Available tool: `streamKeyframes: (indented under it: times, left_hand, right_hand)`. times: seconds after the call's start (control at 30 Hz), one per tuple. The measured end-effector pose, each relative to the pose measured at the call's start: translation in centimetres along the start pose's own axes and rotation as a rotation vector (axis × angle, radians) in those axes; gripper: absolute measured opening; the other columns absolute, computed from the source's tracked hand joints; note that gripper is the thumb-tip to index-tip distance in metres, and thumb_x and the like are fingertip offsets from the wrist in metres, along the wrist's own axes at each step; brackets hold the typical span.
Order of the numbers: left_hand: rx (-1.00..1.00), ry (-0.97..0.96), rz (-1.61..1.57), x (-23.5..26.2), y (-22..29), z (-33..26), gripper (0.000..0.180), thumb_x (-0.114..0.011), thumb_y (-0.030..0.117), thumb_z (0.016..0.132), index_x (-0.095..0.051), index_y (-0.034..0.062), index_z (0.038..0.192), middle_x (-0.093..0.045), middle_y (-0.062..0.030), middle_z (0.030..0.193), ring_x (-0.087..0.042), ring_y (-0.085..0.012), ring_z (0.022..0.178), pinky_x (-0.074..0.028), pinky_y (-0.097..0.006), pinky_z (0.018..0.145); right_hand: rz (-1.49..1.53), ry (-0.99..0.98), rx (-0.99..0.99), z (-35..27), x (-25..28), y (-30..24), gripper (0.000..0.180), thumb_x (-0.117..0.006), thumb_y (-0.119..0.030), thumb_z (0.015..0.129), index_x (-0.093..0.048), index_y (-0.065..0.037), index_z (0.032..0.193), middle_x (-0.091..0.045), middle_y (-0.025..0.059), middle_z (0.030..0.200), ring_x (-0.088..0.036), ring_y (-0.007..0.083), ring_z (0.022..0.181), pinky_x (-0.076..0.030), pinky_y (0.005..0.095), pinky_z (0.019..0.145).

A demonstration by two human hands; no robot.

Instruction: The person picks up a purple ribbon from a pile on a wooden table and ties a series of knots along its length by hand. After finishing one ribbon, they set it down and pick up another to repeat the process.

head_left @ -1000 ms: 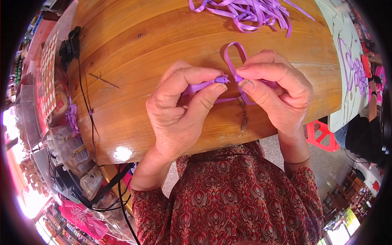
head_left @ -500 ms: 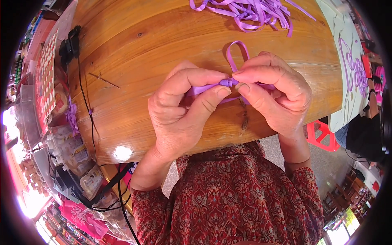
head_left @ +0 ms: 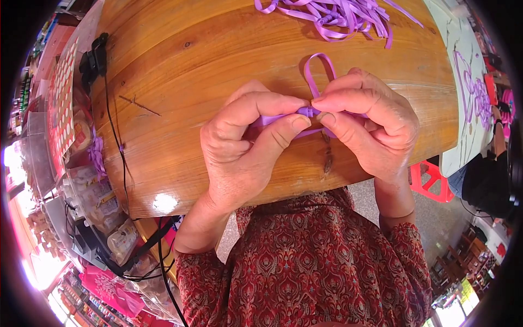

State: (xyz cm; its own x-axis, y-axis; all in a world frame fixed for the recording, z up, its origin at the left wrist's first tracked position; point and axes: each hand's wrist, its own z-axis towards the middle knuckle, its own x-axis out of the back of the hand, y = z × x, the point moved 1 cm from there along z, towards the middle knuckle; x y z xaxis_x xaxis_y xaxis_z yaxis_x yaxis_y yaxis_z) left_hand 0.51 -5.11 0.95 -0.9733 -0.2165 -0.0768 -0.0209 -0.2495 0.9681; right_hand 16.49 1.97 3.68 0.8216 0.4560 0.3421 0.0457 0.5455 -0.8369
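Note:
A purple ribbon (head_left: 309, 76) is pinched between my two hands above the near part of the wooden table. My left hand (head_left: 242, 141) is closed, with thumb and forefinger on the left side of a small knot in the ribbon. Close against it, my right hand (head_left: 373, 120) pinches the ribbon just right of the knot. One loop of ribbon rises beyond the fingertips, and another strand runs below them. Parts of the ribbon inside both palms are hidden. At the table's far side lies a tangled pile of purple ribbons (head_left: 348, 16), some with knots.
A black cable (head_left: 111, 117) runs down the wooden table's (head_left: 180, 109) left side. Bags and boxes (head_left: 103, 201) crowd beyond that edge. On the right, a white marbled table (head_left: 463, 147) holds more purple ribbon (head_left: 479, 101), near a red stool (head_left: 430, 182) and another person (head_left: 487, 174).
Both hands have shifted very slightly to the right with the ribbon. The left fingertips cover a little more of the knot, and the grip stays the same.

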Motion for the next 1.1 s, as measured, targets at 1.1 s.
streamKeyframes:
  times: [1.1]
  left_hand:
    - [0.019,0.057,0.194,-0.5,0.3,-0.3,0.015,-0.071,-0.007,0.072,-0.063,0.0025,0.081,-0.053,0.0001,0.068,-0.045,-0.0043,0.057,-0.035,-0.019,0.050]
  right_hand:
    - [-0.219,-0.062,0.195,0.3,-0.3,0.5,0.016,-0.070,0.005,0.069,-0.066,0.002,0.083,-0.062,0.0120,0.081,-0.053,0.0176,0.064,-0.040,0.0257,0.054]
